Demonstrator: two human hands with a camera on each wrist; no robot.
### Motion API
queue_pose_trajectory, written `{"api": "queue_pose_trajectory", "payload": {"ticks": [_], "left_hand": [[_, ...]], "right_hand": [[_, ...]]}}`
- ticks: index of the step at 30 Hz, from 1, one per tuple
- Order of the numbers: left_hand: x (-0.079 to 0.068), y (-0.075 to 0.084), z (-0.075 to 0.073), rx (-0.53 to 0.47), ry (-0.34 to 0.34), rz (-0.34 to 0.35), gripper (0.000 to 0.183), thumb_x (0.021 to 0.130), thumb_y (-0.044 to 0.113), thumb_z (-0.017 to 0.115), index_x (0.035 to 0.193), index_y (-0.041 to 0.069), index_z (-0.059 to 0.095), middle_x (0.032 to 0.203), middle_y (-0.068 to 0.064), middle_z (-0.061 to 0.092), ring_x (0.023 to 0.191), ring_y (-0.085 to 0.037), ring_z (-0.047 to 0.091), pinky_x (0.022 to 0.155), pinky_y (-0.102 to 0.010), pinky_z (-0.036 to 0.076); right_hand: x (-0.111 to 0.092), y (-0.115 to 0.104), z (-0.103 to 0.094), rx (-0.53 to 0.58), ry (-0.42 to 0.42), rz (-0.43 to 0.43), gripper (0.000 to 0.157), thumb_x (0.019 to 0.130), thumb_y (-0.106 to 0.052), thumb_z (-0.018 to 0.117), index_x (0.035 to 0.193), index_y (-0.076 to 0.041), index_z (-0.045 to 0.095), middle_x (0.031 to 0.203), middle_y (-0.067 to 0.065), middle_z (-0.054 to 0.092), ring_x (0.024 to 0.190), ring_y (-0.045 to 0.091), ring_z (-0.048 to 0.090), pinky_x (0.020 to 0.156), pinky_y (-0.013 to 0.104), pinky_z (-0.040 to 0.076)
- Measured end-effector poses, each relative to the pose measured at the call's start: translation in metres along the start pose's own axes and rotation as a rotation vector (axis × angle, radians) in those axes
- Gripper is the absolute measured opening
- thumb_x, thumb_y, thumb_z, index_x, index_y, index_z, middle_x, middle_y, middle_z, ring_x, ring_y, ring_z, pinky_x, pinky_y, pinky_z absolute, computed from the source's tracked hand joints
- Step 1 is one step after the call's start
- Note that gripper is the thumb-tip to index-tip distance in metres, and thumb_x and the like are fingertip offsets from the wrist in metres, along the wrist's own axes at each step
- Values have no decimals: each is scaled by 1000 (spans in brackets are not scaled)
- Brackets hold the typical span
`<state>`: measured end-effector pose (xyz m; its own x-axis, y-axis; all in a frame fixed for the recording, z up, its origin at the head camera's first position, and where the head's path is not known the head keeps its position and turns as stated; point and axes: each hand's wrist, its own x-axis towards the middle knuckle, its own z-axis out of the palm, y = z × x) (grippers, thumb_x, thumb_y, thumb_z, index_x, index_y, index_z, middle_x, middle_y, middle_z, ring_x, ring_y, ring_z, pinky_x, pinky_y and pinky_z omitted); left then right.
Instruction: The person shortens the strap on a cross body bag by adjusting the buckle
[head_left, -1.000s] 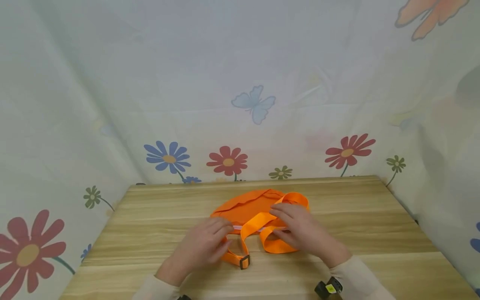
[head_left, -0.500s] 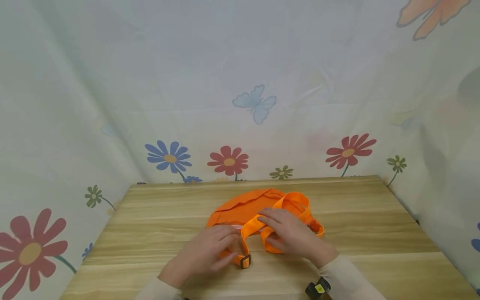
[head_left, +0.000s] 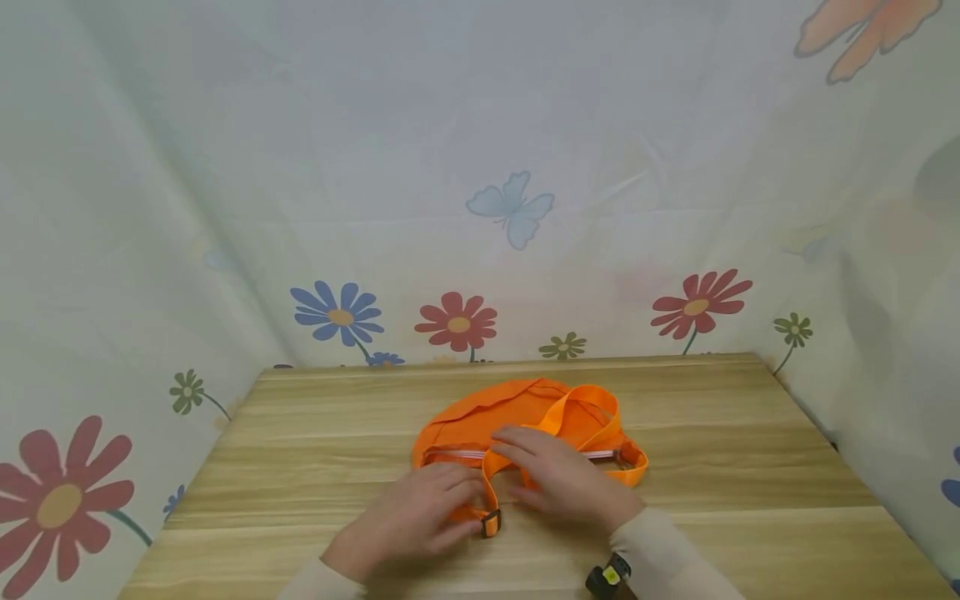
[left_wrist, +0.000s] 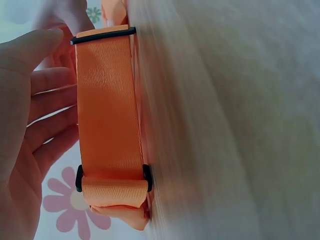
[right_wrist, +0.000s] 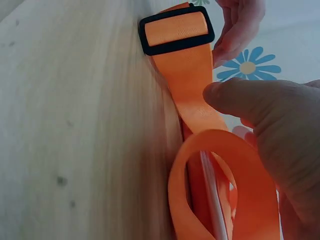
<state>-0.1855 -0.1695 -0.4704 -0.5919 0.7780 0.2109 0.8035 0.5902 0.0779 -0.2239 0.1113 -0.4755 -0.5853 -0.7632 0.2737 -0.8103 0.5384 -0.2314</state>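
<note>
An orange waist bag (head_left: 480, 417) with a pale zipper (head_left: 600, 454) lies flat on the table, its looped strap (head_left: 600, 400) across its front. My left hand (head_left: 416, 508) is at the bag's near left, beside the strap's black slider buckle (head_left: 491, 523). In the left wrist view, the left fingers (left_wrist: 55, 100) extend loosely behind the webbing (left_wrist: 107, 100), the thumb near the upper slider. My right hand (head_left: 558, 475) hovers over the strap's middle with fingers extended. In the right wrist view, its thumb (right_wrist: 240, 97) is beside the strap; its other fingers are mostly hidden.
The wood-grain table (head_left: 322, 425) extends around the bag. A pale curtain (head_left: 360, 167) printed with flowers and butterflies hangs behind and at both sides. A black wrist device (head_left: 609, 575) sits at the right sleeve.
My right hand has moved left and nearer, exposing the zipper's right end and the side strap. The left hand has shifted slightly right and nearer. The bag has barely moved.
</note>
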Motion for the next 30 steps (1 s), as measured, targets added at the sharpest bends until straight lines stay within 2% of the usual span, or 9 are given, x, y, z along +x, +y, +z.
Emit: {"api": "queue_pose_trajectory", "payload": {"ticks": [9, 15, 17, 20, 23, 27, 30], "left_hand": [[5, 2, 5, -9, -33, 49, 26, 107, 45, 66, 123, 25, 72, 127, 11, 72, 119, -10, 67, 109, -36, 57], [10, 4, 5, 29, -41, 102, 23, 108, 39, 66, 124, 24, 73, 125, 10, 74, 120, -11, 69, 109, -34, 56], [10, 5, 6, 39, -40, 110, 21, 108, 38, 66, 123, 24, 73, 123, 9, 74, 118, -11, 69, 108, -34, 57], [8, 6, 6, 33, -46, 96, 17, 108, 36, 66, 120, 25, 73, 118, 11, 75, 112, -10, 69, 105, -33, 58], [6, 5, 6, -11, -57, 50, 14, 108, 33, 66, 118, 26, 73, 113, 13, 74, 106, -8, 69, 102, -32, 59], [3, 3, 2, -81, -67, -20, 17, 110, 33, 61, 121, 26, 71, 112, 14, 72, 103, -7, 66, 101, -33, 58], [2, 2, -1, -101, -42, -45, 22, 112, 33, 58, 128, 24, 70, 116, 13, 73, 108, -8, 67, 104, -36, 58]], "right_hand": [[7, -3, 8, -1, -27, 12, 65, 105, -34, 73, 162, -15, 49, 168, 5, 50, 158, 26, 44, 127, 50, 42], [5, -3, 12, 4, -13, 40, 57, 106, -35, 71, 157, -18, 54, 158, -1, 57, 149, 20, 52, 128, 47, 40], [5, -3, 14, 1, -1, 33, 55, 105, -34, 72, 155, -18, 56, 152, -3, 60, 143, 18, 55, 126, 44, 43], [7, -3, 15, -7, 10, 18, 54, 104, -33, 74, 153, -18, 58, 143, -6, 61, 133, 13, 55, 119, 38, 49], [9, -3, 16, -21, 17, 0, 54, 103, -33, 76, 152, -19, 59, 135, -6, 59, 123, 13, 52, 108, 32, 51], [10, -2, 15, -59, 24, -14, 57, 100, -35, 78, 152, -21, 60, 127, -7, 55, 112, 12, 44, 98, 29, 43], [10, -1, 15, -86, 27, -15, 55, 99, -38, 79, 149, -23, 62, 121, -7, 51, 108, 12, 41, 95, 29, 36]]}}
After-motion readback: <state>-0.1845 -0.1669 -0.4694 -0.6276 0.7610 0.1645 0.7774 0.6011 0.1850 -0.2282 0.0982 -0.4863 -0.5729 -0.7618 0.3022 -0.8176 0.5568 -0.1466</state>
